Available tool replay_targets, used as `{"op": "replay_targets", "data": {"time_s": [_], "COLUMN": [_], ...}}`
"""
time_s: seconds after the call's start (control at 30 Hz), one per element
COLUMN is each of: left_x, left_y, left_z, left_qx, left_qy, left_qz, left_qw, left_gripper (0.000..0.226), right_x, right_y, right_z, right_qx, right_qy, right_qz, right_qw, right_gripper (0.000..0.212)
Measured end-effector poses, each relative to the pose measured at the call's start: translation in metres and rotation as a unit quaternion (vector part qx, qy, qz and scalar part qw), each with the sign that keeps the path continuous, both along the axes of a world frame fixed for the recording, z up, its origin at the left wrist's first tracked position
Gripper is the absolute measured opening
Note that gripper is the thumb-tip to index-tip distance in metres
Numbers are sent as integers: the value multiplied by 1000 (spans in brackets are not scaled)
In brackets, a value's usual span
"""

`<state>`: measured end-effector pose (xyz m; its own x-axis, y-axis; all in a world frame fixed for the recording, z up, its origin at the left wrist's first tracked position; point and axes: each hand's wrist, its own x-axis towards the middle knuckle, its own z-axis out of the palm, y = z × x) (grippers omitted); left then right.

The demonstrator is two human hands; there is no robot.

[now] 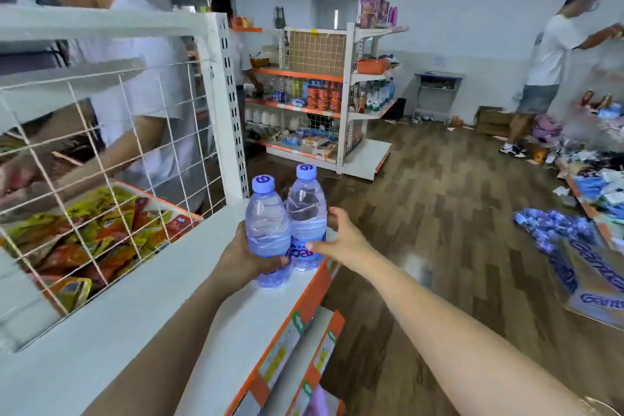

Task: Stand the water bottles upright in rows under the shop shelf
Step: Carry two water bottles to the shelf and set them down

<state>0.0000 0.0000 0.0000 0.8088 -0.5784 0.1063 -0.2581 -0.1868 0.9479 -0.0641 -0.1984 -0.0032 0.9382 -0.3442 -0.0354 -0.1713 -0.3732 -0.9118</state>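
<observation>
Two water bottles point(266, 233) upright on shelf point(189, 267), left hand point(239, 257) gripping one, right hand point(341, 240) other

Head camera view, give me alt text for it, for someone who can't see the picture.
The left hand grips the left bottle and the right hand grips the right bottle, both clear with blue caps, upright side by side at the front edge of a white shelf. Snack packets lie behind wire mesh; another person stands beyond it.

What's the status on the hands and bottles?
Left hand grips left bottle. Right hand grips right bottle. Both upright, side by side, on white shelf edge. Wire snack basket left, not blocking.
</observation>
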Motion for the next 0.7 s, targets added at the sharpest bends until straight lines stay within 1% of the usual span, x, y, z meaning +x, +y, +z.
{"op": "replay_targets", "data": {"time_s": [0.03,0.07,0.1,0.17,0.2,0.27,0.37,0.47,0.57,0.63,0.7], "left_x": [7,15,24,41,51,72,100,117,126,129,134], "left_y": [-2,-4,-4,-7,-12,-29,-71,-137,-232,-302,-375], "left_z": [0,-2,-3,-5,-6,-8,-6,-2,7,12,14], "left_qx": [-21,-19,-22,-37,-36,-26,-20,-17,-17,-20,-29], "left_qy": [-1,-2,5,28,40,51,26,16,19,23,37], "left_qz": [-41,-56,-49,-23,-13,17,26,-2,-69,-118,-155], "left_qw": [999,998,999,999,998,998,999,1000,997,993,987], "left_gripper": [44,43,48,72,78,79,79,73,56,56,46], "right_x": [6,12,17,30,36,46,55,64,71,70,68], "right_y": [2,2,3,0,-6,-23,-59,-115,-205,-269,-335], "right_z": [-1,-4,-7,-13,-13,-8,2,10,12,11,10], "right_qx": [3,3,8,46,65,76,75,74,57,58,64], "right_qy": [-7,-19,-27,-50,-60,-69,-77,-75,-78,-74,-68], "right_qz": [13,29,37,36,38,47,54,55,36,13,-16], "right_qw": [1000,999,999,997,995,994,993,993,995,996,996], "right_gripper": [83,77,73,66,56,46,47,50,50,50,50]}}
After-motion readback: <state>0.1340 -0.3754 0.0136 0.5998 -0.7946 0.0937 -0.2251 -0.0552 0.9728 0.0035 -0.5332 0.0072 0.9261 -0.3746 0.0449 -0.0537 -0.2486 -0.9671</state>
